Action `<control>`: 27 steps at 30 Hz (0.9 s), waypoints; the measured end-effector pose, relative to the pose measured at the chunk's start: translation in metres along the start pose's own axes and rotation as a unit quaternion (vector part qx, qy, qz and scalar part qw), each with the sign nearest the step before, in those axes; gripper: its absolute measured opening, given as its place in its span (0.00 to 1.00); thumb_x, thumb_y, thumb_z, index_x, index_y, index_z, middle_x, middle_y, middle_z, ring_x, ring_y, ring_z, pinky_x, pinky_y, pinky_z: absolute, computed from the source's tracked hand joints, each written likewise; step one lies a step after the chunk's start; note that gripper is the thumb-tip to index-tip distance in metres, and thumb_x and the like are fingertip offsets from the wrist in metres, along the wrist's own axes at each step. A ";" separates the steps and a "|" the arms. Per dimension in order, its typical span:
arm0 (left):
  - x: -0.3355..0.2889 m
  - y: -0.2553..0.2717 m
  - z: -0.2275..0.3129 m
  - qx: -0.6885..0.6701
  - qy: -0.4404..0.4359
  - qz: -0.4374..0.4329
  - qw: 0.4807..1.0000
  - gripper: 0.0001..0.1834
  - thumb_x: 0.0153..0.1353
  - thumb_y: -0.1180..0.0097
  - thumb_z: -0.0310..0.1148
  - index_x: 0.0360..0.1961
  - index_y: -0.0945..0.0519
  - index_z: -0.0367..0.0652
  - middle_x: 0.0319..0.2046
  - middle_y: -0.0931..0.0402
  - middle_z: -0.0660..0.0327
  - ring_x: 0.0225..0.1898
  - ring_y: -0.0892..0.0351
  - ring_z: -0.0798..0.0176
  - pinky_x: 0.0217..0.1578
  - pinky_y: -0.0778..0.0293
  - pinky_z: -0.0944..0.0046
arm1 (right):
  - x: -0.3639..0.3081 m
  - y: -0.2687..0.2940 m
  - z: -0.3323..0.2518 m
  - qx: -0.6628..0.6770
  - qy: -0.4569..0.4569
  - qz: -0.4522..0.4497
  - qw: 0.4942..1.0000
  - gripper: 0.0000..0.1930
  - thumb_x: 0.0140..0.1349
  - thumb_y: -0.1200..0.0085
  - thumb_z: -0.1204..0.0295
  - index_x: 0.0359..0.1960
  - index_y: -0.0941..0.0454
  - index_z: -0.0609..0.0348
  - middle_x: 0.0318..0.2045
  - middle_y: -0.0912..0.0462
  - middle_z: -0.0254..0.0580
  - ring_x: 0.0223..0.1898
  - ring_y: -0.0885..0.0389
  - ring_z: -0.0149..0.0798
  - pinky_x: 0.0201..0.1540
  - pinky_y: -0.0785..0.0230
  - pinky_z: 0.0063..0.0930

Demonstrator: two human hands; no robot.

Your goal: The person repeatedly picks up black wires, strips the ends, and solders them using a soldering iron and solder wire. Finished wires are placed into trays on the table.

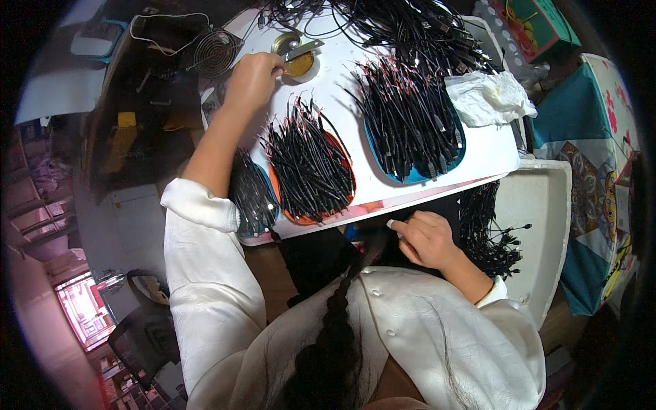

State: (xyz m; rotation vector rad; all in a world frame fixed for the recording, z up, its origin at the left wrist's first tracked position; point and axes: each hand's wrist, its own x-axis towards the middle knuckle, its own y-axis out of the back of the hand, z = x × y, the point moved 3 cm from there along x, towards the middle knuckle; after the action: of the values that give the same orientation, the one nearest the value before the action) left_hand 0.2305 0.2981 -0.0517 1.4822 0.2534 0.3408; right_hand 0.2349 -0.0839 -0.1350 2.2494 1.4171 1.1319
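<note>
Your left hand [254, 78] is at the upper left of the frame, its fingertips drawn together at the side of a small round metal tin [296, 80] with amber-brown contents. You may be pinching something thin there, but I cannot tell. A flat grey metal strip [304, 50] lies across the tin's top.

Your right hand [429, 240] is right of the frame's centre, just below the near edge of the white worktop [335, 102]. Its fingers are curled, with the thumb side toward the left; I cannot tell whether they grip anything.

On the worktop stand 3 trays packed with short black cables with pinkish-red wire ends [314, 164]: a narrow blue tray [276, 199] beneath your left forearm, an orange tray [305, 221] just beside it, and a larger blue tray [415, 178] right of centre. A tangled heap of long black cables [410, 31] fills the top of the frame. Crumpled white sheeting [490, 98] touches the larger tray's right side. At the lower right, a white foam box [562, 225] holds a bunch of black plug-ended cables [486, 229].
</note>
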 end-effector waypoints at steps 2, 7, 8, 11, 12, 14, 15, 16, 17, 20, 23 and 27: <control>0.003 0.001 0.001 0.017 -0.011 0.003 1.000 0.07 0.53 0.41 0.28 0.34 0.16 0.44 0.28 0.21 0.46 0.33 0.20 0.43 0.37 0.26 0.50 | 0.000 0.001 0.000 -0.004 -0.003 -0.003 1.000 0.18 0.41 0.40 0.76 0.39 0.20 0.59 0.21 0.27 0.35 0.23 0.27 0.37 0.26 0.32 0.29; 0.007 0.000 0.003 0.030 0.005 -0.025 0.999 0.07 0.53 0.41 0.27 0.33 0.16 0.42 0.29 0.21 0.45 0.34 0.20 0.43 0.38 0.25 0.50 | -0.001 0.002 0.001 0.002 -0.009 -0.012 1.000 0.18 0.42 0.40 0.75 0.39 0.20 0.59 0.22 0.26 0.35 0.24 0.26 0.36 0.27 0.31 0.29; 0.008 0.000 0.003 0.028 0.006 -0.028 0.999 0.07 0.53 0.42 0.27 0.33 0.16 0.42 0.29 0.21 0.45 0.34 0.20 0.43 0.38 0.25 0.50 | -0.001 0.002 0.001 0.002 -0.009 -0.010 1.000 0.18 0.42 0.40 0.75 0.39 0.20 0.59 0.22 0.26 0.35 0.25 0.26 0.36 0.28 0.31 0.29; 0.009 0.000 0.003 0.035 -0.004 -0.030 0.999 0.07 0.53 0.42 0.27 0.33 0.16 0.42 0.29 0.21 0.45 0.34 0.20 0.43 0.38 0.25 0.50 | -0.002 0.002 0.002 0.001 -0.010 -0.009 1.000 0.18 0.42 0.40 0.75 0.39 0.20 0.59 0.22 0.26 0.34 0.25 0.26 0.36 0.28 0.31 0.28; 0.011 -0.001 0.002 0.040 -0.004 -0.037 0.998 0.07 0.53 0.42 0.27 0.33 0.15 0.42 0.29 0.21 0.45 0.34 0.20 0.43 0.38 0.25 0.50 | -0.002 0.001 0.002 0.002 -0.014 -0.018 1.000 0.18 0.42 0.40 0.75 0.39 0.20 0.59 0.22 0.26 0.34 0.25 0.26 0.36 0.28 0.31 0.28; 0.013 -0.004 0.000 0.037 0.004 -0.044 0.998 0.07 0.53 0.42 0.28 0.34 0.15 0.42 0.29 0.20 0.46 0.35 0.20 0.43 0.38 0.25 0.50 | -0.002 0.001 0.002 -0.003 -0.009 -0.015 1.000 0.18 0.42 0.40 0.75 0.39 0.20 0.59 0.22 0.26 0.34 0.25 0.26 0.36 0.28 0.31 0.28; 0.014 -0.005 -0.001 0.040 0.008 -0.048 0.998 0.07 0.53 0.42 0.28 0.34 0.15 0.43 0.29 0.20 0.45 0.35 0.20 0.42 0.39 0.25 0.49 | -0.002 0.001 0.002 -0.002 -0.010 -0.019 1.000 0.18 0.42 0.40 0.75 0.39 0.20 0.60 0.22 0.26 0.34 0.25 0.26 0.36 0.28 0.31 0.28; 0.016 -0.007 -0.002 0.044 0.011 -0.054 0.998 0.07 0.53 0.42 0.28 0.34 0.15 0.43 0.29 0.20 0.45 0.35 0.20 0.42 0.39 0.25 0.49 | -0.002 0.001 0.002 -0.003 -0.007 -0.014 1.000 0.18 0.42 0.40 0.75 0.39 0.20 0.60 0.22 0.26 0.34 0.25 0.26 0.36 0.28 0.31 0.28; 0.017 -0.008 -0.002 0.049 0.010 -0.058 0.997 0.08 0.53 0.42 0.29 0.34 0.15 0.43 0.29 0.20 0.45 0.35 0.20 0.42 0.39 0.25 0.49 | -0.002 0.001 0.002 -0.001 -0.005 -0.011 1.000 0.18 0.42 0.40 0.75 0.39 0.21 0.60 0.22 0.26 0.34 0.25 0.26 0.36 0.27 0.31 0.28; 0.018 -0.009 0.000 0.065 -0.007 -0.056 0.996 0.08 0.53 0.42 0.29 0.34 0.15 0.44 0.30 0.21 0.44 0.35 0.20 0.42 0.39 0.25 0.49 | -0.001 0.001 0.001 0.002 -0.006 -0.008 1.000 0.18 0.42 0.40 0.75 0.39 0.21 0.60 0.22 0.26 0.34 0.25 0.26 0.36 0.27 0.31 0.28; 0.017 -0.010 0.003 0.067 0.007 -0.064 0.996 0.08 0.53 0.42 0.28 0.34 0.15 0.44 0.30 0.21 0.43 0.35 0.19 0.42 0.39 0.25 0.49 | -0.001 0.001 0.001 -0.001 -0.007 -0.015 1.000 0.18 0.42 0.40 0.75 0.40 0.21 0.60 0.22 0.26 0.35 0.25 0.27 0.36 0.27 0.31 0.29; 0.015 -0.008 0.008 0.078 0.012 -0.065 0.995 0.08 0.52 0.43 0.26 0.34 0.16 0.43 0.31 0.21 0.43 0.36 0.20 0.42 0.40 0.25 0.49 | -0.001 0.001 0.001 -0.004 -0.004 -0.017 1.000 0.18 0.42 0.40 0.75 0.40 0.21 0.60 0.23 0.26 0.35 0.25 0.27 0.37 0.27 0.31 0.29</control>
State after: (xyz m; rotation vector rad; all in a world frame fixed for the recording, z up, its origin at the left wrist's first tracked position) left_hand 0.2476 0.2959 -0.0583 1.6077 0.4013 0.2391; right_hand 0.2359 -0.0853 -0.1352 2.2135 1.4394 1.1149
